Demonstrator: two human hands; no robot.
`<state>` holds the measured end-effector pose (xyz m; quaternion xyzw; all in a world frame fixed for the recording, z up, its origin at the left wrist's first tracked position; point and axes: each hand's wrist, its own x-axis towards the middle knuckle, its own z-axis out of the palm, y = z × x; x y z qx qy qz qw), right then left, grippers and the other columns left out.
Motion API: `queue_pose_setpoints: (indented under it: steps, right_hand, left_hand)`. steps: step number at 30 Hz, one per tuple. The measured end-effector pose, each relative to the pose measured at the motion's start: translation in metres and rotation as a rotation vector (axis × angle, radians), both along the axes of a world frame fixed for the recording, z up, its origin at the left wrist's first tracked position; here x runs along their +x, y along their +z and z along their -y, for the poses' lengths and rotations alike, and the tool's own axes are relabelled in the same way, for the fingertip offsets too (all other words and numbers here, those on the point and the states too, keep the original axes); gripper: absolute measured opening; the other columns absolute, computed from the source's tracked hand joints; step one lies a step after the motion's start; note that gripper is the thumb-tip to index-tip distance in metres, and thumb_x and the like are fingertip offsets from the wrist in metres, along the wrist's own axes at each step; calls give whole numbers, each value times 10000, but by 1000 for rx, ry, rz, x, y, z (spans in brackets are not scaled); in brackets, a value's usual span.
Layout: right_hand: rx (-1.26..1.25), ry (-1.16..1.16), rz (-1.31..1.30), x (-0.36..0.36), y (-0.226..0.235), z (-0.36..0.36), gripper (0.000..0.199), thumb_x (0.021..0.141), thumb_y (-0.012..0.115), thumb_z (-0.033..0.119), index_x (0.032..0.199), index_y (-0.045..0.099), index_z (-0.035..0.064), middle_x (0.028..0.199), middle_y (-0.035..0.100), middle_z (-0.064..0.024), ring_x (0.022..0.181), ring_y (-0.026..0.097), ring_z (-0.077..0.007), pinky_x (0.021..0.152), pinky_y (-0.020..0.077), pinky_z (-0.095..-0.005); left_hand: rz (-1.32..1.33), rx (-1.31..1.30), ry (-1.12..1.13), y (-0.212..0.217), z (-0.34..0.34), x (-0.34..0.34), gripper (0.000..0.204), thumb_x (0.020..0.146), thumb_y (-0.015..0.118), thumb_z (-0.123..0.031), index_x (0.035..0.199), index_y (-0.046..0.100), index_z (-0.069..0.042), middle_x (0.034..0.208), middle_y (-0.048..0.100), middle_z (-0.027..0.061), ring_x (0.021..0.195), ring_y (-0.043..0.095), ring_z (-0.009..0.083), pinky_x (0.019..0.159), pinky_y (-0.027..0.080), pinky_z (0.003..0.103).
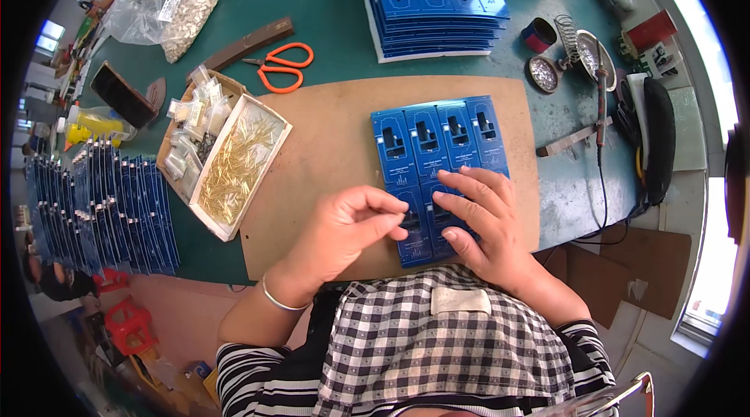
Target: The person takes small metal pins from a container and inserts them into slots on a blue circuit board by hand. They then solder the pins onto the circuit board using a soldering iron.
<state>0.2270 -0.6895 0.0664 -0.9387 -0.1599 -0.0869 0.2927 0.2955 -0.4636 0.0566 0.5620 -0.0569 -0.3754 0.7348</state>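
A blue circuit board panel with rows of dark cutouts lies on a brown board in front of me. Over its near left part, my left hand has thumb and forefinger pinched together; whatever is between them is too small to make out. My right hand rests on the panel's near right part, fingers spread, holding nothing. Left of the panel, a white-edged tray contains many thin gold-coloured pins. It stands against a cardboard box of small clear bags.
Orange-handled scissors and a brown bar lie beyond the tray. Stacked blue panels stand at the back; upright ones fill the left. A soldering iron with its cord, a spring holder and small tins are at right.
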Motion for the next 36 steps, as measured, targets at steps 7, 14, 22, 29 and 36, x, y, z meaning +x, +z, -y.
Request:
queue_pose_setpoints:
  steps: [7, 14, 22, 29, 36]
  right_hand:
    - [259, -100, -57, -3, -4, -2, 246, 786, 702, 90, 1031, 683, 89, 1158, 644, -51, 1087, 546, -255, 958, 372, -398]
    - [355, -87, -135, 2, -10, -4, 144, 789, 714, 93, 928, 681, 113, 1055, 645, -23, 1018, 547, -229, 873, 361, -366]
    - [342, -91, -167, 4, -13, -4, 130, 785, 720, 102, 907, 676, 117, 1051, 633, -20, 1029, 534, -226, 875, 351, -365]
    - [338, -93, -160, 3, -11, -6, 125, 780, 709, 89, 895, 666, 111, 1037, 634, -21, 1013, 537, -228, 870, 355, -363]
    - [335, -84, -115, 4, -14, -1, 135, 762, 720, 97, 884, 665, 118, 1025, 633, -15, 1000, 543, -223, 861, 360, -369]
  left_hand:
    - [-32, -19, -61, -2, 23, -7, 198, 916, 596, 14, 1112, 613, 34, 989, 651, 78, 878, 655, 135, 791, 536, 255]
    - [170, 85, -31, -5, 28, -11, 291, 894, 620, 39, 1177, 591, -22, 958, 644, 51, 827, 628, 105, 769, 541, 250]
    - [463, 241, -5, -6, 31, -11, 281, 835, 676, 30, 1106, 635, -33, 862, 705, 101, 756, 693, 139, 681, 555, 268]
    - [552, 258, -46, -5, 29, -12, 313, 855, 658, 48, 1158, 616, -23, 873, 693, 63, 743, 637, 84, 689, 533, 228]
    - [630, 320, -32, -2, 31, -13, 340, 826, 678, 41, 1149, 626, -49, 858, 692, 80, 726, 665, 123, 652, 544, 255]
